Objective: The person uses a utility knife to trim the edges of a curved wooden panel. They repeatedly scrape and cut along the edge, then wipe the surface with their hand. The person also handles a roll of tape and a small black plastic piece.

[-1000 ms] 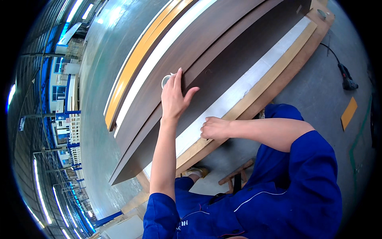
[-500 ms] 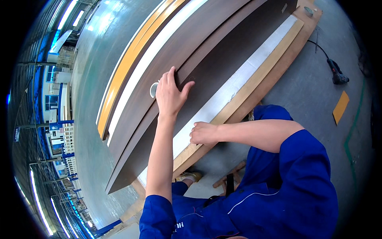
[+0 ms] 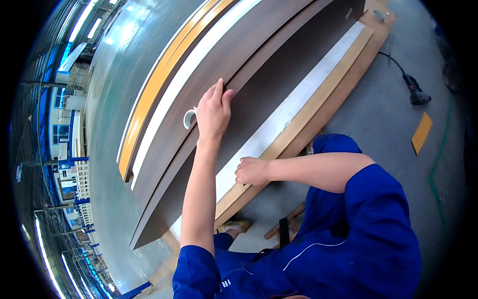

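My left hand (image 3: 213,113) lies on the dark brown panel (image 3: 164,149), fingers stretched along its long groove and thumb raised at the side. Against the wrist side of that hand, a white ring-shaped piece (image 3: 188,119), like a roll of tape, sits on the panel, partly covered by the hand. My right hand (image 3: 252,171) is closed over the white strip (image 3: 298,97) and the pale wooden edge (image 3: 321,99) nearest me. What its curled fingers hold, if anything, is hidden; a tiny dark bit shows below them.
Beyond the dark panel run a white strip and a glossy orange-yellow board (image 3: 149,94). On the floor to the right are a dark corded power tool (image 3: 416,90) and a yellow flat piece (image 3: 422,133). A small round item (image 3: 379,15) sits at the board's far end.
The left hand has slid slightly forward along the groove, showing more of the white ring. Its thumb has drawn closer to the fingers. The right hand stays closed at the edge.
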The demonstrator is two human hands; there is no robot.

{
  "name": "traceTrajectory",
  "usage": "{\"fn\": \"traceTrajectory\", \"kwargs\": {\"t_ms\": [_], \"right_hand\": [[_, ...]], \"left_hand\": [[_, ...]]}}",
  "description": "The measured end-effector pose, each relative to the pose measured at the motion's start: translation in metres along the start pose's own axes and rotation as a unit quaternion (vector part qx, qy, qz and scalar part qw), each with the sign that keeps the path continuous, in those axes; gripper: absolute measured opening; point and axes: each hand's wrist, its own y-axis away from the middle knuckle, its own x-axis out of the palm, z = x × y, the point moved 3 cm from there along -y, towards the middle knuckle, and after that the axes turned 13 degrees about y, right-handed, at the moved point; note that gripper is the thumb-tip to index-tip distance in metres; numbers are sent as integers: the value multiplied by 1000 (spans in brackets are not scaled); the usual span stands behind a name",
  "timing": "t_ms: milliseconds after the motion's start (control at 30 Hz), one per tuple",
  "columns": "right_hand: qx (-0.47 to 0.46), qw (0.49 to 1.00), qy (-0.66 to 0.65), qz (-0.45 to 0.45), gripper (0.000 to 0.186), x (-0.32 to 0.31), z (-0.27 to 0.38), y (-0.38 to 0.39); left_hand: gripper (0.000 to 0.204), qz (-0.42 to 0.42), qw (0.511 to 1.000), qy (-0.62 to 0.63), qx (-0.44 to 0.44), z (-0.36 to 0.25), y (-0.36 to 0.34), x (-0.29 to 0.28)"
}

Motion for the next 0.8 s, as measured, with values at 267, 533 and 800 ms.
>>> {"fn": "traceTrajectory", "kwargs": {"t_ms": [267,533,800], "right_hand": [[10,999,10,-29,7,4,-2,-3],[-14,998,0,-69,10,14,-4,-6],[-32,983,4,-183,11,15,-6,-6]], "left_hand": [[53,-25,998,-47,18,-11,-25,29],[48,-13,1000,-25,1,-3,-24,28],[54,-16,998,-65,0,-11,-24,27]]}}
